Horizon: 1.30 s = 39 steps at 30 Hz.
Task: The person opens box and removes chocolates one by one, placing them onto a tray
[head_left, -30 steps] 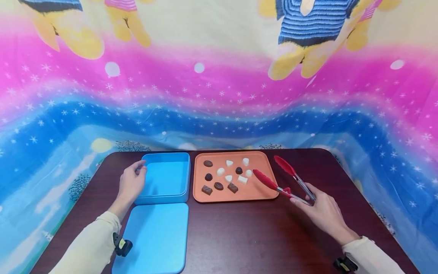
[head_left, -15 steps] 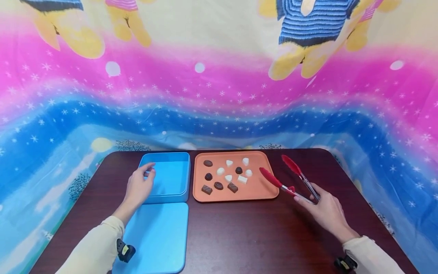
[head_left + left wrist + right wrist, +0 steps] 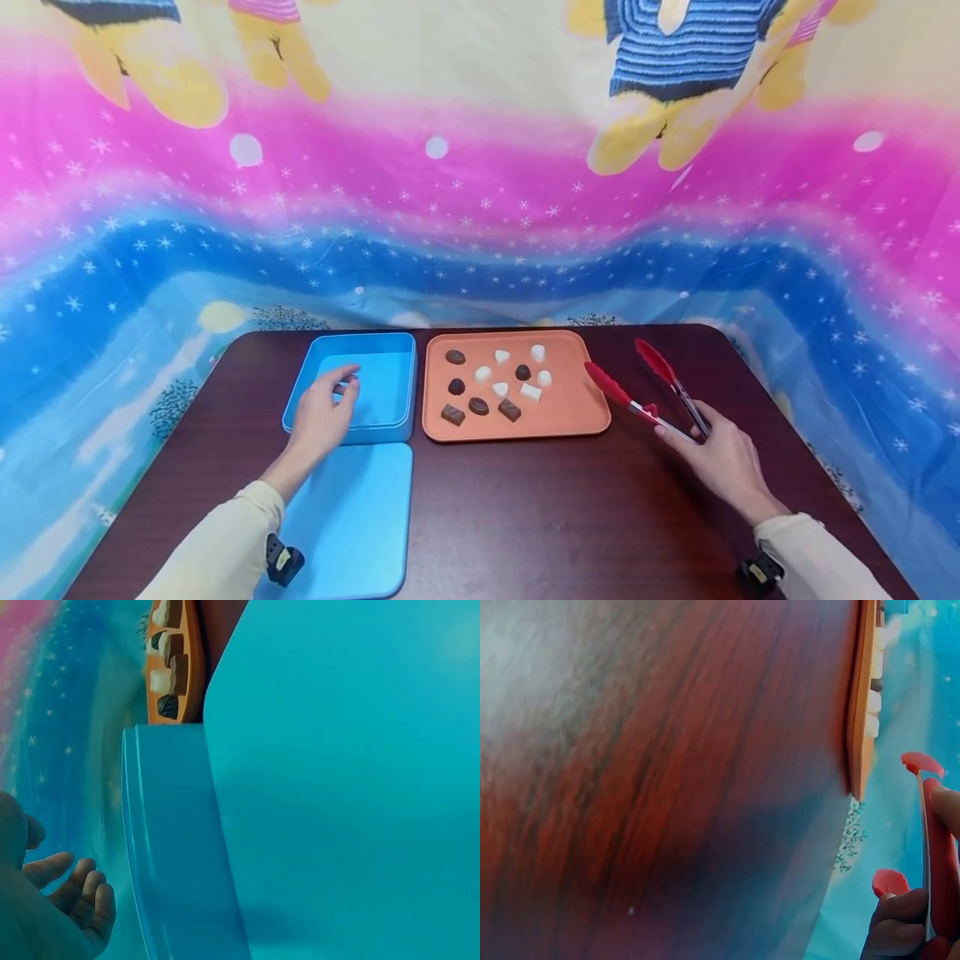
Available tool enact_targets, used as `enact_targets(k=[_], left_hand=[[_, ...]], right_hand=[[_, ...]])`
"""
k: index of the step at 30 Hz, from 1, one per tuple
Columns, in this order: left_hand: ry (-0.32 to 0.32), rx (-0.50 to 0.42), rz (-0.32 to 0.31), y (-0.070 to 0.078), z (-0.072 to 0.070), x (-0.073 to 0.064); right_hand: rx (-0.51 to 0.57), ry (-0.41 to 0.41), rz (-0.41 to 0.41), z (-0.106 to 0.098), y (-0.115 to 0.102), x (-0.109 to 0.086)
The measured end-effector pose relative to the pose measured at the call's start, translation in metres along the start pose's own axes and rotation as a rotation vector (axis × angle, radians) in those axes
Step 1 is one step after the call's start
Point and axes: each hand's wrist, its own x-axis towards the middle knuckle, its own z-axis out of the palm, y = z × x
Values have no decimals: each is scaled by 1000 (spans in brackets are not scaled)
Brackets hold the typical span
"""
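Observation:
My right hand [image 3: 726,465] grips a pair of red-tipped metal tongs [image 3: 609,385]. Their arms are spread, with nothing between the tips, beside the right end of an orange tray [image 3: 577,422]. On that tray lie several dark chocolates, such as a square one [image 3: 510,409], and several white ones, such as a rectangular piece [image 3: 531,392]. Over the left part of an uncovered blue box [image 3: 390,434] hovers my left hand [image 3: 324,410], its fingers loosely bent and holding nothing. The left wrist view shows that hand [image 3: 71,907] apart from the box wall [image 3: 180,825].
A flat blue lid [image 3: 352,517] lies just in front of the box, partly under the left forearm. Everything stands on a dark brown wooden table [image 3: 517,517]. Behind it hangs a patterned cloth [image 3: 480,208] that also wraps around both sides.
My left hand has moved right, from the box's left edge to over the box. My right hand has drawn the tongs to the right, away from the chocolates, their arms still spread.

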Motion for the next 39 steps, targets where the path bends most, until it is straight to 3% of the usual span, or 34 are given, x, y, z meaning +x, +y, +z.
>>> enact_targets(k=[12,39], left_hand=[[-21,5,37,2,13,-3],[-84,49,20,7,27,-12]], right_hand=[[-6,-38,37,-1,9,4],[-49,-145,79,5,35,6]])
